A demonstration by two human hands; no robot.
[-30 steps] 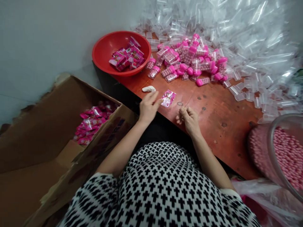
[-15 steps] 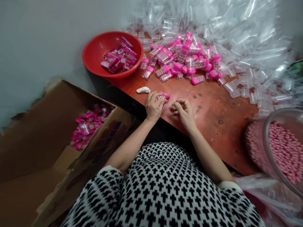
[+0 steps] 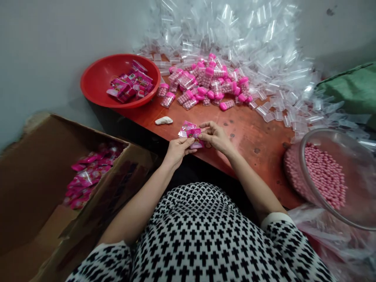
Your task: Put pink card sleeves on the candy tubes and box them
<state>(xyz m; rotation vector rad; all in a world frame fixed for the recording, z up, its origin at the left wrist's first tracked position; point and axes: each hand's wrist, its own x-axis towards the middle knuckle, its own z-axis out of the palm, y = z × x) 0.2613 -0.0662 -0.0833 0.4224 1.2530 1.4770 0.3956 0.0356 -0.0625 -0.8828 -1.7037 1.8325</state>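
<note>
Between both hands, above the near edge of the wooden table point(image 3: 246, 168), is a small pink printed wrapper point(image 3: 195, 134). My left hand point(image 3: 178, 150) pinches its lower left part between thumb and fingers. From the other side my right hand point(image 3: 216, 136) grips its right edge, thumb on the front. Just behind lies another pink printed wrapper point(image 3: 185, 126), flat on the table. A crumpled white scrap point(image 3: 163, 120) rests to the left of it. Whether anything is inside the held wrapper I cannot tell.
A red bowl point(image 3: 94, 94) holds pink packets. Pink-capped tubes of pink beads point(image 3: 207, 76) lie heaped beside clear empty tubes point(image 3: 235, 35). At right stands a clear tub point(image 3: 302, 156) of pink beads. A cardboard box point(image 3: 32, 156) with pink packets is at lower left; a green sack point(image 3: 349, 90) sits far right.
My right hand has come across to the left and taken hold of the wrapper with the left hand. The wrapper's printed face now shows. The view has turned to the right.
</note>
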